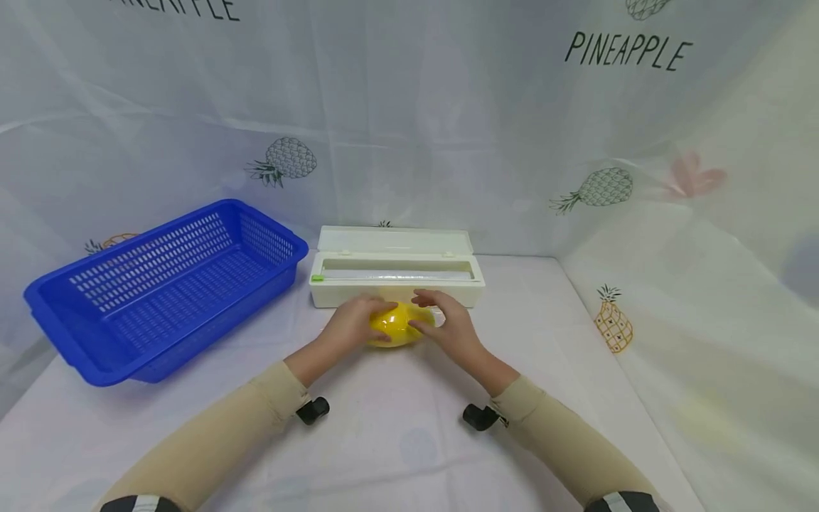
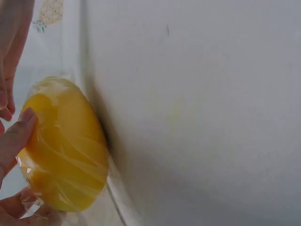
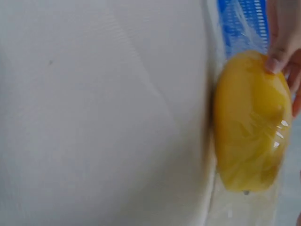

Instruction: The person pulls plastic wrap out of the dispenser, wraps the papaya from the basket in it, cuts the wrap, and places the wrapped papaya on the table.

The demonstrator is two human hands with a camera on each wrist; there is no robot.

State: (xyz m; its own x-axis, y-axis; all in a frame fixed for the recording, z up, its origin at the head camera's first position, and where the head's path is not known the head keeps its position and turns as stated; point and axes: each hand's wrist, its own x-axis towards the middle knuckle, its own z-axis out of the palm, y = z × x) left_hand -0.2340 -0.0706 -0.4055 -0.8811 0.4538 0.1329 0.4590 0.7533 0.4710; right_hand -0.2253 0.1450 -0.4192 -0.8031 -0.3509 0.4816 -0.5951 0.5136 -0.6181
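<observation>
A big white cloth point(image 1: 435, 142) hangs behind the white box point(image 1: 335, 293). Drawings of pineapples are on it, and so is some writing. High up and to the right of the box, thin black letters spell PINEAPPLE. High up and to the left of the box is the same word, but its top and its start are cut off.

Another pale cloth point(image 1: 397, 441) lies flat under the box. A blue basket point(image 1: 192, 291) full of little holes stands to the left of the box. The box is long, and its lid point(image 1: 397, 240) is tipped up at the back.

Two bare hands are in front of the box. The left hand point(image 1: 353, 321) bends round the left end of a yellow fruit point(image 1: 397, 323), with its thumb pressed on the skin. The right hand point(image 1: 456, 328) is by the other end. Its thumb and fingers are wide apart, and one cannot tell if they touch the fruit.

The yellow fruit is just in front of the middle of the box, with shiny clear film point(image 2: 51, 84) around it. Inside the box is a clear roll point(image 1: 397, 275). A tiny green piece point(image 1: 318, 278) sits at the left end of the box.
</observation>
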